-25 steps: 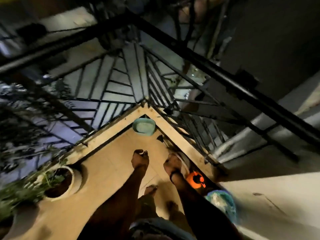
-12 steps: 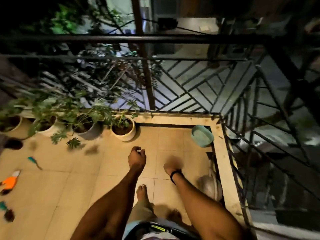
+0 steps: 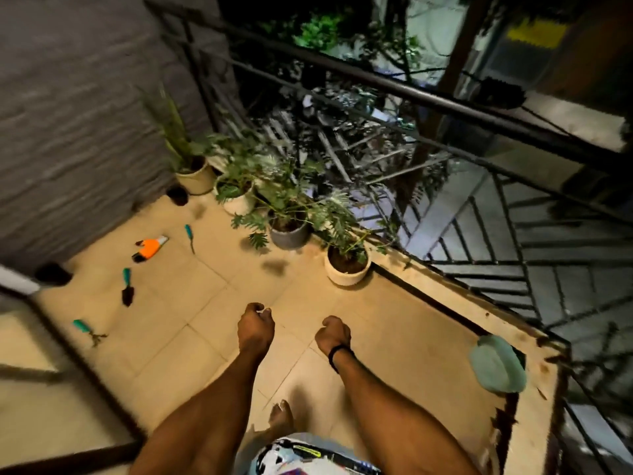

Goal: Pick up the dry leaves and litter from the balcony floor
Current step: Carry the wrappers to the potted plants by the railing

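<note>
Head view: left hand (image 3: 255,325) and right hand (image 3: 334,334) are hovering apart, curled; round what, I cannot tell. Person is seemingly searching; likely stooping toward dark scrap (image 3: 274,267) next.

Pots (image 3: 289,232) line the railing (image 3: 376,80); tools (image 3: 127,293) lie left on the floor (image 3: 205,323).

Beige tiled balcony floor (image 3: 205,303). Four potted plants (image 3: 289,231) line its edge from ten o'clock to the centre. At nine o'clock lies an orange glove (image 3: 150,248), with three teal-handled garden tools (image 3: 127,286) scattered near it. A pale green basin (image 3: 498,366) sits at four o'clock.
</note>
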A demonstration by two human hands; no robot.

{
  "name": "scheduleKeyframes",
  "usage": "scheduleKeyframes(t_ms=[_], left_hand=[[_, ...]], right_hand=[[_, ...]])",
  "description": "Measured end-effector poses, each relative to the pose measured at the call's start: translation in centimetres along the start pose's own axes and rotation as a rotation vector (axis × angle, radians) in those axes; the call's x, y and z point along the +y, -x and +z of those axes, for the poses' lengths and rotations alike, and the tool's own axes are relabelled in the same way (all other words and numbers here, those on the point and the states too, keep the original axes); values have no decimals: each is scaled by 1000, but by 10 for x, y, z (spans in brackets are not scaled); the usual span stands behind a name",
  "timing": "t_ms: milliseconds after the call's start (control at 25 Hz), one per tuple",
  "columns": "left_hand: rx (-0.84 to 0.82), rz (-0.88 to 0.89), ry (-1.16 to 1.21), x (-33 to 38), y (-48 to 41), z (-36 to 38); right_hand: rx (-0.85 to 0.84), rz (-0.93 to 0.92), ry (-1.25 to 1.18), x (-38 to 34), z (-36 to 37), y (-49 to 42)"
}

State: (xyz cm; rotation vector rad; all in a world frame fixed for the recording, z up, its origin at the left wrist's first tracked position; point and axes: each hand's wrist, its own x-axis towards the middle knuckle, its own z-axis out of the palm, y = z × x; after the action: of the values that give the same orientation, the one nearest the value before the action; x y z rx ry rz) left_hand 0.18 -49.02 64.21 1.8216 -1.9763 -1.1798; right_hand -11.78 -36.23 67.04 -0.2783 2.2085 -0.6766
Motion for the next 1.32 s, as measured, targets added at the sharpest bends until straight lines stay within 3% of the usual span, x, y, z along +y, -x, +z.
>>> scheduleKeyframes(t_ms=[320,920,1120,1320], left_hand=[[203,-162,100,-47,-84,-106],[597,-579,344,-68,-246,-215],[604,-713,399,-87,-312,-227],[489,-736,319,-97,-408,-258]], right_hand=[[-143,-141,167,-132,105,-17],[-431,-487,540,-376,250,-134],[-492,-484,629,-431,304,-173],[-449,-440,707,-500,345,-214]])
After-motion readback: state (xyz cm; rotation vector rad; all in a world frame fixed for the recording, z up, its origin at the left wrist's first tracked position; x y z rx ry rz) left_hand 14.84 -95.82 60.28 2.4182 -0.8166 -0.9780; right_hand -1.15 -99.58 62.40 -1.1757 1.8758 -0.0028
